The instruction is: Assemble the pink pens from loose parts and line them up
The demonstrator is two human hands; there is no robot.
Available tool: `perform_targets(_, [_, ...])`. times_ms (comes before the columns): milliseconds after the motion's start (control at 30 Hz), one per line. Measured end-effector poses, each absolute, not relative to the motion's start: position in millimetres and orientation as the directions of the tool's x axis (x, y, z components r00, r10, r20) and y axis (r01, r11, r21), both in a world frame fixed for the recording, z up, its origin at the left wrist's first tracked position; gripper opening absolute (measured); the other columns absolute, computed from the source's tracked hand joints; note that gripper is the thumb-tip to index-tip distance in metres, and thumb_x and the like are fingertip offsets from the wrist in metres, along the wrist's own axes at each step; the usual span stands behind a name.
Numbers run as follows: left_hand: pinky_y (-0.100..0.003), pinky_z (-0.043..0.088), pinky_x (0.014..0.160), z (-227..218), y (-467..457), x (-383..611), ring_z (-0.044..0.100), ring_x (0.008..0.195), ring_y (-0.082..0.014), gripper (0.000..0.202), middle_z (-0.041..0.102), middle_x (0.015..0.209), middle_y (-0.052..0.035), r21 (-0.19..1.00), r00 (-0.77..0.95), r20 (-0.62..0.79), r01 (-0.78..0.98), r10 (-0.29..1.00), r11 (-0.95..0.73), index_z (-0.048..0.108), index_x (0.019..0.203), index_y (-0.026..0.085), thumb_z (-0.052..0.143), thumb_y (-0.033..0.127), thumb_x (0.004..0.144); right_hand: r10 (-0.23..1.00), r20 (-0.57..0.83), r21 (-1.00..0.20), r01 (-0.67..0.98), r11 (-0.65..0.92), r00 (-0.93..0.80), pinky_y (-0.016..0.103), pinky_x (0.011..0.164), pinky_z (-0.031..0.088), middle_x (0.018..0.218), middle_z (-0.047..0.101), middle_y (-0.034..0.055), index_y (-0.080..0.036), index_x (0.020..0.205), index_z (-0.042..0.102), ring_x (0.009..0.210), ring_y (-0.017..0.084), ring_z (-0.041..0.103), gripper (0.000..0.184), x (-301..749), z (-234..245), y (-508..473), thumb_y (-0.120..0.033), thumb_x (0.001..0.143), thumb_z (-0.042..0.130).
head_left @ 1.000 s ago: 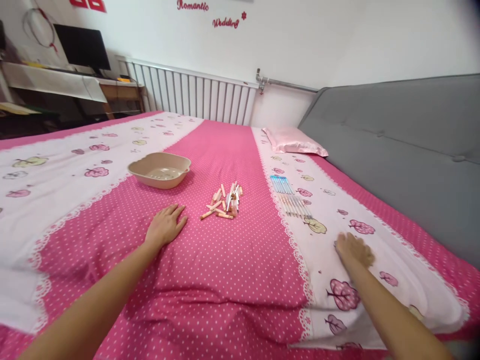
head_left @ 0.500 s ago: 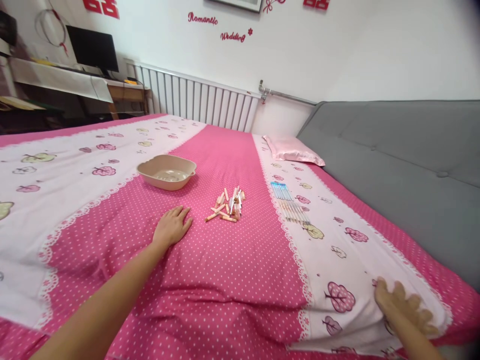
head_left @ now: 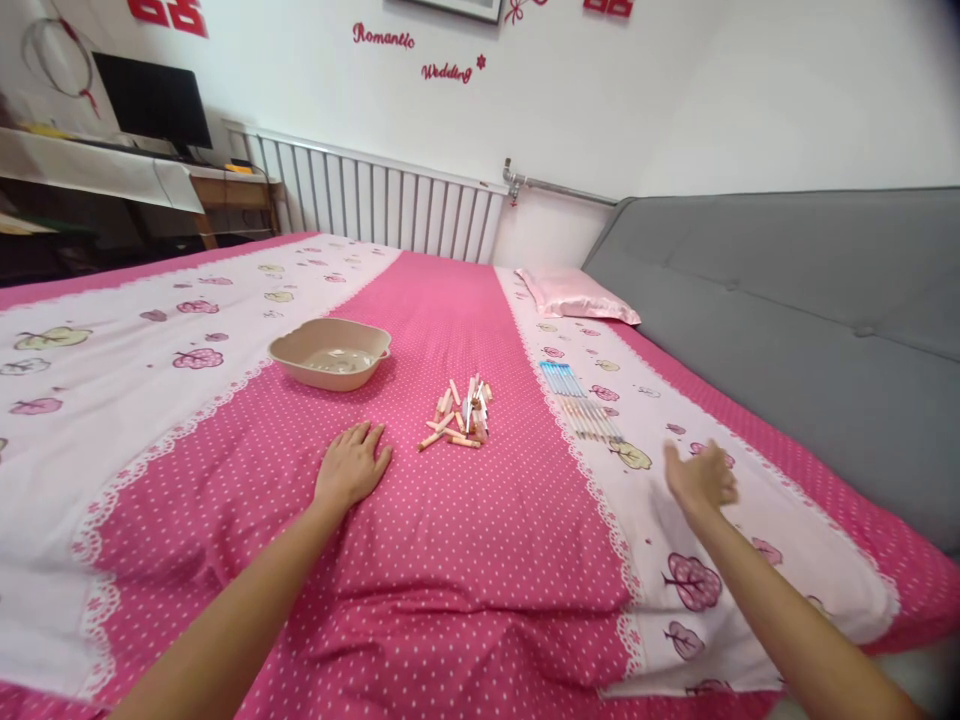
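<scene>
My left hand (head_left: pixel 352 465) lies palm down on the pink dotted part of the bedspread, fingers spread and nothing in them. Just beyond it sits a beige plastic basin (head_left: pixel 330 378). To its right is a loose pile of short pinkish and tan sticks (head_left: pixel 459 425), with some white and dark pieces among them; they look like pens or markers. My right hand (head_left: pixel 701 478) hovers over the white strip, thumb apart from the loosely bent fingers, seemingly holding nothing. Left of it lie a row of blue pens (head_left: pixel 562 379) and a row of pale, clear-looking pens (head_left: pixel 591 419).
The bedspread (head_left: pixel 465 310) covers a wide bed with folds near me. A pink pillow (head_left: pixel 577 295) rests against the grey padded headboard (head_left: pixel 780 270). A radiator (head_left: pixel 375 190) runs along the far wall. At far left stands a desk with a monitor (head_left: pixel 154 100).
My right hand has moved forward and left, from the lower right edge towards the pen rows. My left hand stays flat in about the same place. The view has shifted slightly.
</scene>
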State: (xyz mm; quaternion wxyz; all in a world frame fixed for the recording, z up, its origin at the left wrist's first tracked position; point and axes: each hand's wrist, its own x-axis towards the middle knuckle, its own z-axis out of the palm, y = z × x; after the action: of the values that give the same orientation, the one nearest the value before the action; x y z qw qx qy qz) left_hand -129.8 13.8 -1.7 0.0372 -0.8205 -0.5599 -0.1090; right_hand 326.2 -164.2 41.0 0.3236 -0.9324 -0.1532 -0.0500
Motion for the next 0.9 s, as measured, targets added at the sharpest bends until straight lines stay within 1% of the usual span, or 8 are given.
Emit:
perform_targets(100, [-0.041,0.029,0.106,-1.6,14.7,-129.6,0.042,0.126,-0.0281,0.058,0.047,0.136,-0.0153,0.051,0.355,0.223,0.926,0.908,-0.374,0.045,0.134,0.012,0.026,0.045,0.09,0.404,0.177,-0.597,0.424,-0.681,0.898,0.055,0.104,0.02,0.144,0.031,0.0203,-0.009,0.142,0.024,0.13,0.039,0.028,0.075,284.2,52.5,-117.3,-0.049,0.081,0.041])
perform_targets(167, [-0.041,0.029,0.106,-1.7,15.8,-129.4,0.042,0.126,-0.0282,0.058,0.047,0.136,-0.0153,0.041,0.358,0.223,0.926,0.906,-0.376,0.044,0.134,0.011,0.026,0.045,0.09,0.516,0.168,-0.611,0.499,-0.614,0.84,0.054,0.103,0.022,0.144,0.034,0.0179,-0.012,0.141,0.028,0.129,0.036,0.032,0.07,255.3,53.5,-88.1,-0.047,0.082,0.042])
perform_targets(333, [-0.04,0.03,0.106,-1.5,17.5,-129.4,0.044,0.124,-0.0273,0.058,0.048,0.135,-0.0138,-0.007,0.369,0.237,0.926,0.899,-0.379,0.045,0.133,0.012,0.025,0.045,0.09,0.729,0.139,-0.678,0.601,-0.423,0.67,0.054,0.104,0.023,0.147,0.029,0.0167,-0.016,0.14,0.03,0.132,0.032,0.03,0.069,190.8,43.8,-20.1,-0.05,0.082,0.044])
perform_targets(467, [-0.041,0.032,0.105,-1.4,17.2,-129.3,0.045,0.123,-0.0281,0.059,0.048,0.135,-0.0147,-0.008,0.374,0.235,0.924,0.897,-0.383,0.046,0.133,0.01,0.025,0.045,0.089,0.807,0.104,-0.739,0.588,-0.328,0.581,0.049,0.098,0.034,0.142,0.035,0.0207,-0.014,0.139,0.031,0.128,0.029,0.038,0.071,162.3,27.0,27.6,-0.056,0.083,0.039])
perform_targets(600, [-0.043,0.034,0.104,0.2,19.7,-128.2,0.046,0.121,-0.0293,0.058,0.05,0.133,-0.0154,0.015,0.368,0.228,0.924,0.902,-0.381,0.048,0.13,0.01,0.029,0.045,0.088,0.84,0.088,-0.761,0.581,-0.29,0.535,0.043,0.093,0.04,0.135,0.045,0.0194,-0.012,0.138,0.033,0.12,0.026,0.048,0.06,154.5,5.9,59.6,-0.046,0.089,0.032])
perform_targets(700, [-0.042,0.039,0.099,7.7,29.3,-122.1,0.051,0.116,-0.0295,0.056,0.055,0.127,-0.0154,0.072,0.346,0.202,0.928,0.917,-0.366,0.054,0.124,0.008,0.032,0.044,0.086,0.885,0.119,-0.74,0.635,-0.223,0.45,0.039,0.098,0.036,0.133,0.05,0.0119,-0.017,0.136,0.04,0.119,0.022,0.049,0.049,155.2,-7.3,68.4,-0.032,0.09,0.032])
perform_targets(767, [-0.039,0.044,0.093,16.8,41.5,-111.5,0.057,0.107,-0.0281,0.051,0.058,0.123,-0.0131,0.15,0.317,0.177,0.927,0.932,-0.344,0.057,0.118,0.011,0.034,0.043,0.085,0.914,0.148,-0.713,0.681,-0.166,0.378,0.037,0.103,0.03,0.136,0.048,0.007,-0.022,0.134,0.045,0.124,0.02,0.044,0.045,156.5,-13.6,68.5,-0.027,0.09,0.035])
perform_targets(900, [-0.039,0.043,0.093,38.6,77.2,-70.3,0.059,0.103,-0.0274,0.047,0.062,0.115,-0.0152,0.34,0.273,0.231,0.877,0.934,-0.34,0.06,0.115,0.008,0.041,0.037,0.082,0.945,0.171,-0.662,0.743,-0.098,0.277,0.041,0.107,0.022,0.146,0.034,0.0067,-0.024,0.128,0.052,0.134,0.023,0.029,0.041,158.8,-20.7,63.0,-0.031,0.091,0.037])
